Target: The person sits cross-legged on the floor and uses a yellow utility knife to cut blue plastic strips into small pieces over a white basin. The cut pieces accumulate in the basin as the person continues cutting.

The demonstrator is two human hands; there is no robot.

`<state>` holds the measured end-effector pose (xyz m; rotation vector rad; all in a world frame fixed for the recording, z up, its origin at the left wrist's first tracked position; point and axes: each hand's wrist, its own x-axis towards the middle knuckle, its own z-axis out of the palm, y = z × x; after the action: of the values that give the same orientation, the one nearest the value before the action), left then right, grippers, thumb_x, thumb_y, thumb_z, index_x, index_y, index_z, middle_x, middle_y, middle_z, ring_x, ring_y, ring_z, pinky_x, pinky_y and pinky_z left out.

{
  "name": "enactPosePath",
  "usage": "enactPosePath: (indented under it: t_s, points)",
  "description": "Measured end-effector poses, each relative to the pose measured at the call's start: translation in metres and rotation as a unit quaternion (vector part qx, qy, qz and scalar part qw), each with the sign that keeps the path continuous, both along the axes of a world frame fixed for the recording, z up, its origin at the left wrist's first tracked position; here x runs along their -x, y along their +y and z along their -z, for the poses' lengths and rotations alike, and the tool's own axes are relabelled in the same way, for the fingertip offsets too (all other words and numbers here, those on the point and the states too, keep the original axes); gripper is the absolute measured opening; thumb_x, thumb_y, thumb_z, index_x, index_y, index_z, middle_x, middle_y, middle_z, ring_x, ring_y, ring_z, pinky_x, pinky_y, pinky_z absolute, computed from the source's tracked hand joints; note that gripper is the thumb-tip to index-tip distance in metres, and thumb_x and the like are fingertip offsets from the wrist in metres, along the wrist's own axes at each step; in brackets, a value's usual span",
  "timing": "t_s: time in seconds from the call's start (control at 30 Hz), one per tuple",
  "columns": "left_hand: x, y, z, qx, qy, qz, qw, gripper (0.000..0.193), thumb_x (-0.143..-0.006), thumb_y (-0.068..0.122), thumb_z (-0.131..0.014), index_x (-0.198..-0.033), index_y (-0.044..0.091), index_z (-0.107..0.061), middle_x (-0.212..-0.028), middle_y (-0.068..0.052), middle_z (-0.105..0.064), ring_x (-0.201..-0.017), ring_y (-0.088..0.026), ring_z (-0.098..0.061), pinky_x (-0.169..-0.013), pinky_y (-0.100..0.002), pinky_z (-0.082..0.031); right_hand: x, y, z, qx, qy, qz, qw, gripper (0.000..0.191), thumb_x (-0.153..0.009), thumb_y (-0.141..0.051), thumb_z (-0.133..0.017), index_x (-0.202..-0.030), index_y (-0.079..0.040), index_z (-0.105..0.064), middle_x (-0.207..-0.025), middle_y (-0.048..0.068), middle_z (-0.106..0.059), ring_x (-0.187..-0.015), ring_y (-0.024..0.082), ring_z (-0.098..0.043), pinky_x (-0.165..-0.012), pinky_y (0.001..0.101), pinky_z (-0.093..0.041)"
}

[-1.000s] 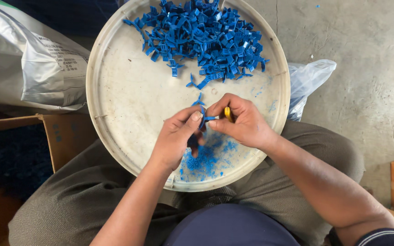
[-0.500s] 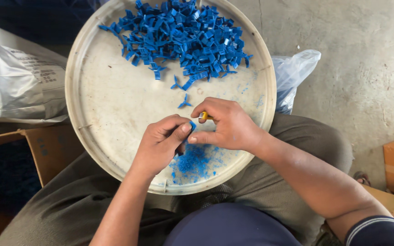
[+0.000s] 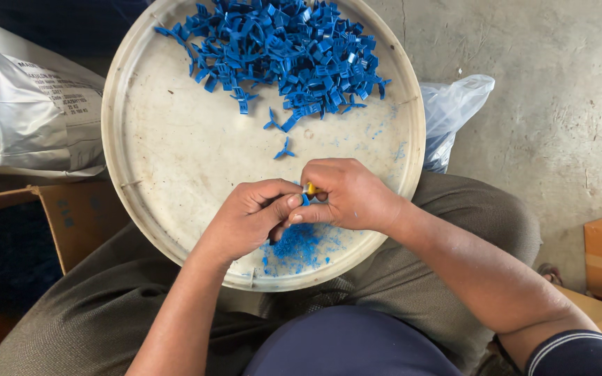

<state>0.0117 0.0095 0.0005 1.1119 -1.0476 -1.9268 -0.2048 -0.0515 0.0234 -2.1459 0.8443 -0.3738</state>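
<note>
Both hands pinch shut on one small blue plastic piece [image 3: 305, 200]: left hand [image 3: 249, 217] steadies, right hand [image 3: 346, 193] works a yellow-handled tool [image 3: 310, 188]. Shavings drop into the round off-white tray [image 3: 175, 160] on my lap; the blue pile [image 3: 287, 49] waits at 12 o'clock.

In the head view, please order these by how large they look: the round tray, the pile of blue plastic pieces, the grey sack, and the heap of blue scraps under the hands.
1. Round tray.
2. Pile of blue plastic pieces and grey sack: look alike; the sack is cut off by the frame, so unsure.
3. Heap of blue scraps, smallest.
</note>
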Motion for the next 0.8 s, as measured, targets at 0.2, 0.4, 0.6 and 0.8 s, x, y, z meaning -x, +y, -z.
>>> enactPosePath:
  t_s: [0.2,0.4,0.6,0.8]
  points:
    - [0.0012,0.001,0.0004,-0.001,0.015,-0.01,1.0,0.021,-0.102,0.019,-0.061,-0.101,0.003,-0.075,-0.064,0.001,-0.061,-0.053,-0.006,-0.053,-0.046,-0.023,-0.042,-0.0005,0.0019,0.0015,0.018,0.013,-0.004,1.0,0.059,-0.086,-0.063,-0.07,-0.082,-0.006,-0.055,-0.074,0.01,-0.057,-0.069,0.032,-0.06,-0.06,0.0419,-0.046]
    - [0.0023,0.0008,0.0004,-0.015,0.016,-0.009,1.0,0.02,-0.102,0.019,-0.061,-0.101,0.005,-0.074,-0.065,0.002,-0.06,-0.053,-0.005,-0.052,-0.047,-0.023,-0.041,-0.0011,0.0047,0.003,0.04,0.034,-0.005,0.999,0.058,-0.087,-0.062,-0.069,-0.081,-0.006,-0.054,-0.073,0.012,-0.055,-0.07,0.035,-0.059,-0.06,0.044,-0.045]
    - [0.0045,0.0027,0.001,-0.042,0.041,-0.03,0.998,0.019,-0.102,0.02,-0.061,-0.101,0.005,-0.073,-0.065,0.002,-0.06,-0.052,-0.006,-0.052,-0.045,-0.022,-0.037,-0.0015,0.007,0.0041,0.081,0.007,0.005,0.997,0.053,-0.087,-0.057,-0.07,-0.08,-0.006,-0.056,-0.073,0.012,-0.056,-0.069,0.035,-0.058,-0.06,0.0454,-0.046]
    - [0.007,0.005,0.0033,-0.048,0.057,-0.059,0.995,0.019,-0.102,0.02,-0.062,-0.1,0.003,-0.071,-0.066,0.001,-0.061,-0.052,-0.006,-0.054,-0.043,-0.022,-0.037,-0.0011,0.0071,0.0048,0.12,0.01,0.005,0.993,0.051,-0.09,-0.054,-0.07,-0.079,-0.007,-0.056,-0.074,0.01,-0.056,-0.07,0.033,-0.059,-0.061,0.0448,-0.047]
